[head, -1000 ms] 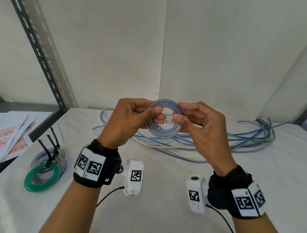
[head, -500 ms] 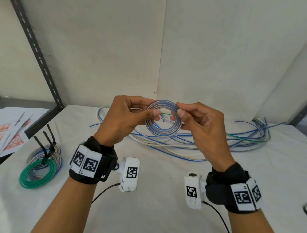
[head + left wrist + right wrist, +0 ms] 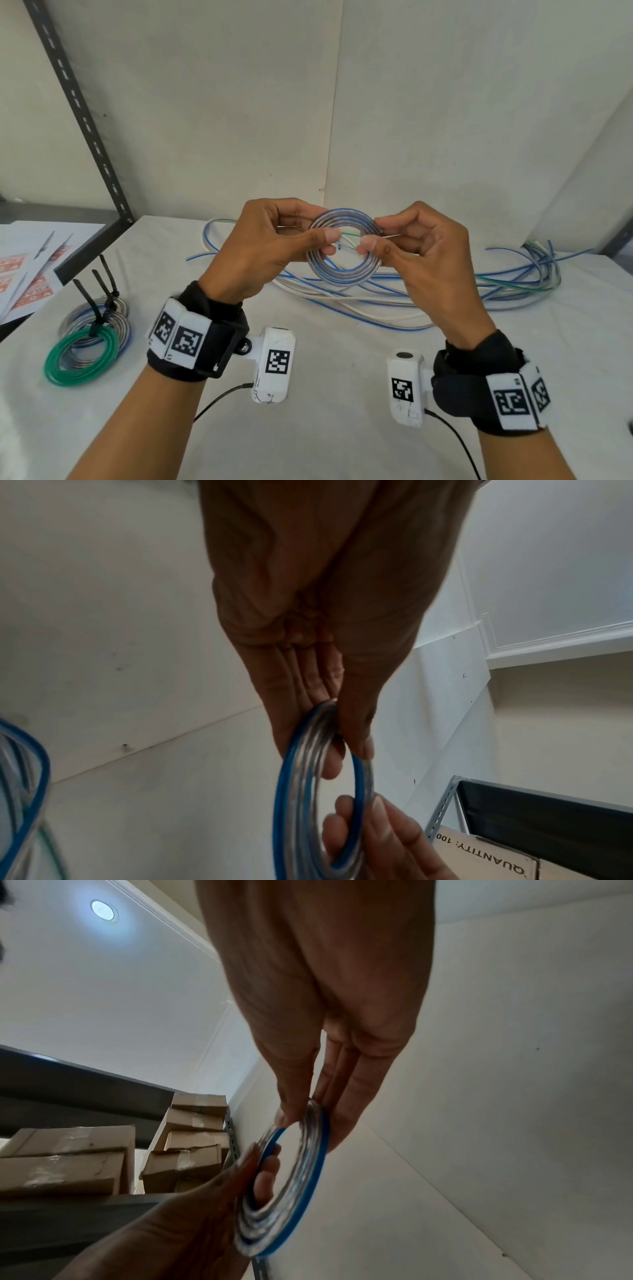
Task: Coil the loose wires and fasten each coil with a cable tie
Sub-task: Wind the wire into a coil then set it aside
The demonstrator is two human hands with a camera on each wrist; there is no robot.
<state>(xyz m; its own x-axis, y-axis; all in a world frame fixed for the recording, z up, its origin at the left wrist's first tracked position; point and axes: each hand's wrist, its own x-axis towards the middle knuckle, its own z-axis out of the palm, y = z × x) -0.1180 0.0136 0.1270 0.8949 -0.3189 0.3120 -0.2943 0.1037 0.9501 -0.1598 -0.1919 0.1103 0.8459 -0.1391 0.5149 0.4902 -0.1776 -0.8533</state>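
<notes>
A small flat coil of clear wire with a blue stripe (image 3: 343, 274) is held upright in the air above the table, between both hands. My left hand (image 3: 270, 246) pinches the coil's left side with thumb in front and fingers behind. My right hand (image 3: 421, 253) pinches its right side the same way. The left wrist view shows the coil (image 3: 308, 791) edge-on under the left hand's thumb, with the right hand's fingertips (image 3: 349, 829) on its far side. In the right wrist view the coil (image 3: 301, 1183) sits between both hands. Loose blue, white and green wires (image 3: 376, 291) lie behind.
Several finished coils, a green one (image 3: 82, 356) on top, lie at the table's left with black cable ties (image 3: 99, 291) standing up. A grey slotted shelf post (image 3: 82, 113) rises at the left; papers (image 3: 24, 274) lie beyond it. A white wall stands close behind.
Both hands have kept hold of the coil. The right thumb and fingers have shifted a little along the coil's right side. The camera has turned slightly.
</notes>
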